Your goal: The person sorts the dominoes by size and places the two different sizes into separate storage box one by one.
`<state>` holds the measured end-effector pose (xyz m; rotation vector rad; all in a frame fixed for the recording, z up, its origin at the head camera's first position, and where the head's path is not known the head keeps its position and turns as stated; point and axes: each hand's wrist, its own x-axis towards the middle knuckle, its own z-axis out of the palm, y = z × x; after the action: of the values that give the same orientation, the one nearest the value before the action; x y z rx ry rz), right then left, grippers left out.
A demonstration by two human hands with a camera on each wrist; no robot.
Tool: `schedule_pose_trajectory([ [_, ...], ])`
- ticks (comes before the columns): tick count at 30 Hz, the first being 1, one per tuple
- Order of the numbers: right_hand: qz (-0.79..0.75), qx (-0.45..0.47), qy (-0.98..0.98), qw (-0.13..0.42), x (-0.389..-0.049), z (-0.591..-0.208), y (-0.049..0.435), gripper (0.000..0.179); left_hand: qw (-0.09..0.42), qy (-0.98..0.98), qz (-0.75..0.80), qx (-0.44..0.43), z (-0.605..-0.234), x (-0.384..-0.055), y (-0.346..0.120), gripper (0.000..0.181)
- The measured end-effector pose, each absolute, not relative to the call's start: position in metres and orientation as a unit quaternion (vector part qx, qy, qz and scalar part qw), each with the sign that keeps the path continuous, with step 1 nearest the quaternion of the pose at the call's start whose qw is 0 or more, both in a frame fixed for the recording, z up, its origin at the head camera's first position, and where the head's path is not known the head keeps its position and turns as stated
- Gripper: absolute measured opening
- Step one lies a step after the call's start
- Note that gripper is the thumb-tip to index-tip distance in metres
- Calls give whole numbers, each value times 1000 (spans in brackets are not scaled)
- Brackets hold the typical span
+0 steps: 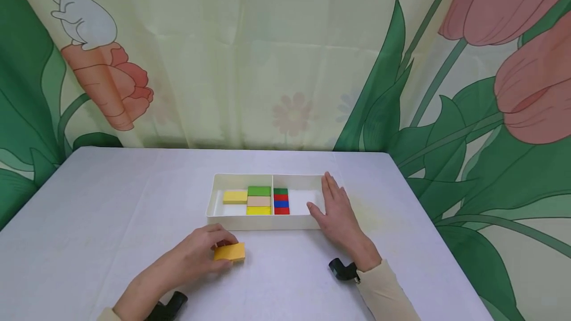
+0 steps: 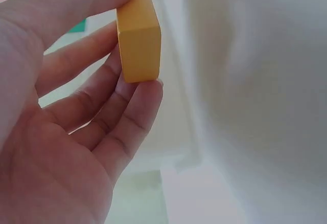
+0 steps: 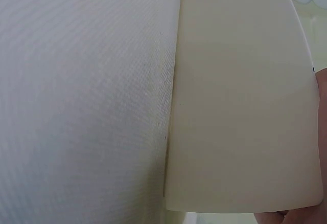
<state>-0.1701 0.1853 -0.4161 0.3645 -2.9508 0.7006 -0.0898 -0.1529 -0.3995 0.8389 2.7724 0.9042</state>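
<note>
A white two-compartment tray sits mid-table. Its left compartment holds a yellow block and a stack of green, tan and yellow blocks. The right compartment holds narrow green, red and blue blocks. My left hand pinches an orange-yellow block on the table just in front of the tray; the left wrist view shows that block between thumb and fingertips. My right hand lies flat with straight fingers against the tray's right end, thumb over the rim. The right wrist view shows only the tray wall and cloth.
The table wears a pale grey-white cloth, with bare surface left and right of the tray. A curtain with tulips and a cartoon animal hangs close behind the far edge. The table's right edge runs diagonally near my right sleeve.
</note>
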Motion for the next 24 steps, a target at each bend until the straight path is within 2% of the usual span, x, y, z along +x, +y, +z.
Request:
schedule_pose_trajectory([
  [4,229,120,-965,43,-170,-416,185,84,7,902,292,318,-387,-92,-154,29],
  [24,225,127,-965,47,-169,-415,186,84,-45,930,246,270,-355,-110,-145,35],
])
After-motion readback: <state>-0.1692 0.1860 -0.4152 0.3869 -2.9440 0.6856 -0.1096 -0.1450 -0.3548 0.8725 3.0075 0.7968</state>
